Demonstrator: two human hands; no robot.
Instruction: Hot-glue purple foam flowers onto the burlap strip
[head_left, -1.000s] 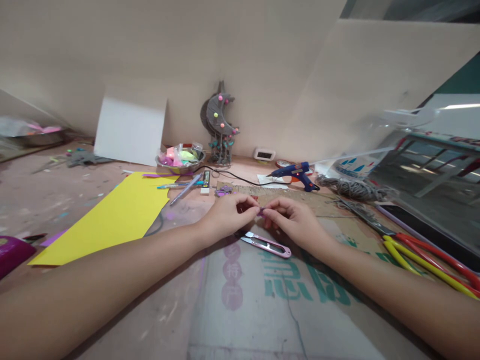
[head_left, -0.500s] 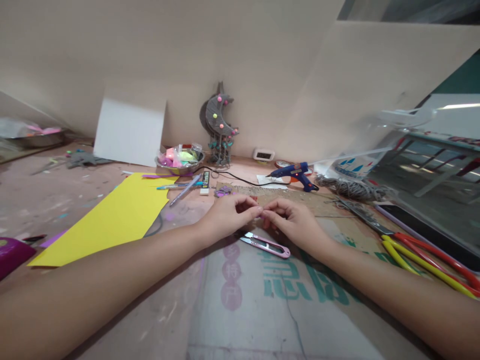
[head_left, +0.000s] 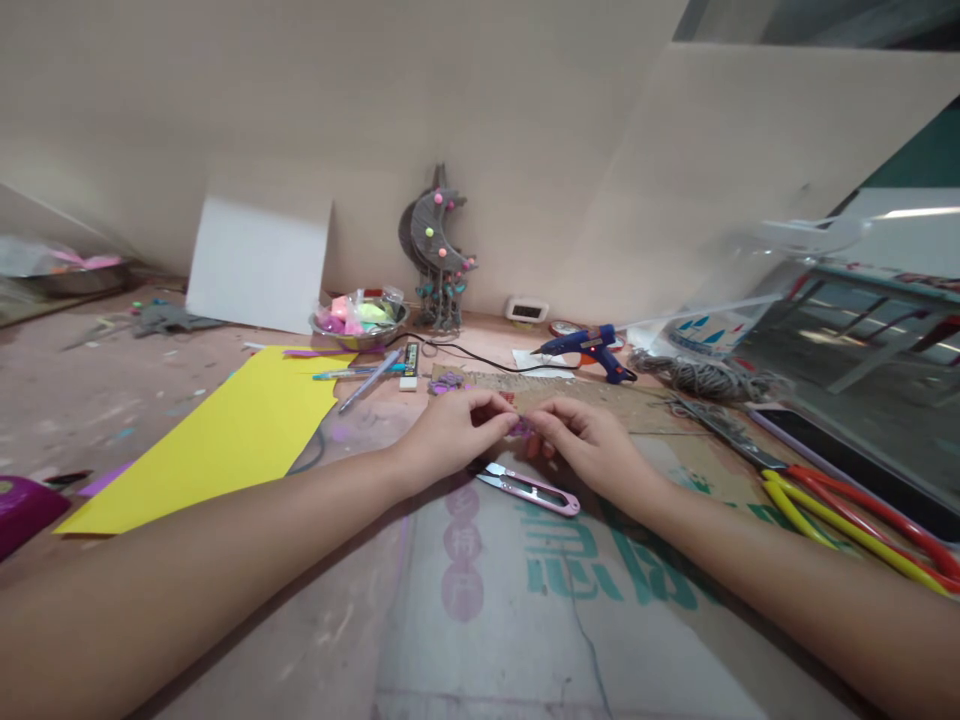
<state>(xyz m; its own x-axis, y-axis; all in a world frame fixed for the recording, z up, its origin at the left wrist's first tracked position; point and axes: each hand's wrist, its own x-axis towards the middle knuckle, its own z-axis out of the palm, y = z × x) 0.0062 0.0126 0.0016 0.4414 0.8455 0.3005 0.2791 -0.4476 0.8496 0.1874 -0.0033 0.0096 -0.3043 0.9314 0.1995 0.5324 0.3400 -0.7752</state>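
My left hand [head_left: 457, 432] and my right hand [head_left: 586, 438] meet over the cardboard, thumbs and forefingers pinched. Between their fingertips is a small purple piece [head_left: 519, 427], mostly hidden, too small to tell its kind. Just below the hands lie pink-handled thread snips [head_left: 529, 490], blades pointing left, with nobody holding them. Beyond my left hand sits a little heap of purple pieces [head_left: 447, 382].
At left lies yellow paper [head_left: 217, 430]; behind it, pens [head_left: 369, 380] and a bowl of coloured clay [head_left: 360, 322]. A grey moon ornament [head_left: 439, 235] stands by the wall. At right are a blue glue gun [head_left: 589, 348], grey yarn [head_left: 705, 378], large scissors [head_left: 795, 480] and a phone [head_left: 862, 465].
The fingertips have drawn slightly apart, and more of the purple piece shows between them. Everything else on the table stays where it was.
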